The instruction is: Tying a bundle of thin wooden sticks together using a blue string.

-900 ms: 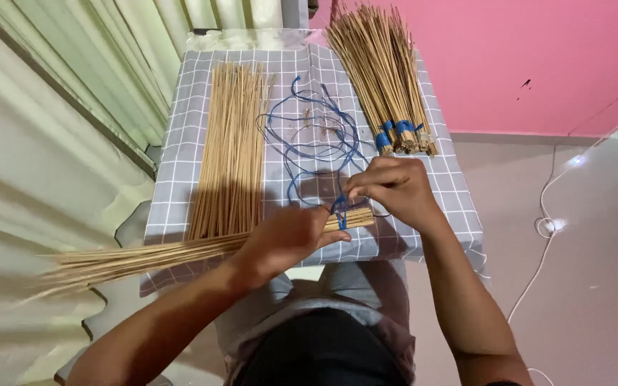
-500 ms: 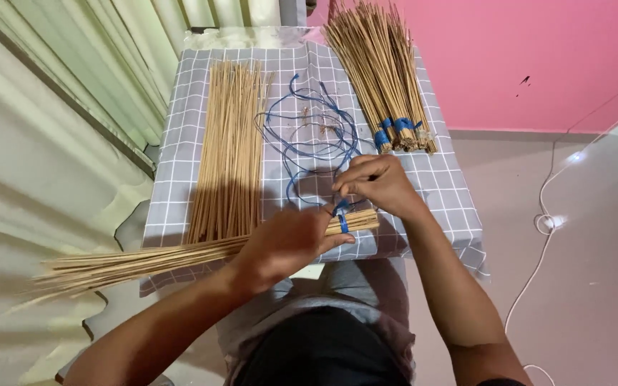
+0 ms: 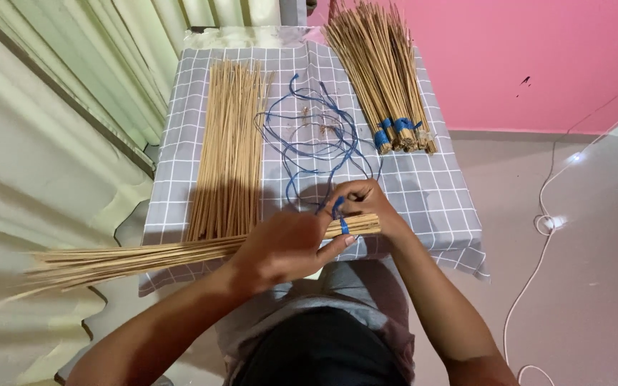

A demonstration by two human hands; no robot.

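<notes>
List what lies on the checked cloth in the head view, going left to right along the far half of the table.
Loose pile of thin sticks → tangle of blue strings → tied stick bundles with blue bands.

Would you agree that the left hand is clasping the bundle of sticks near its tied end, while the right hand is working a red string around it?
Not quite: the string is blue, not red, as the head view shows. The rest holds: the left hand has its grip on the bundle of sticks near the tied end, and the right hand works the string around it.
</notes>
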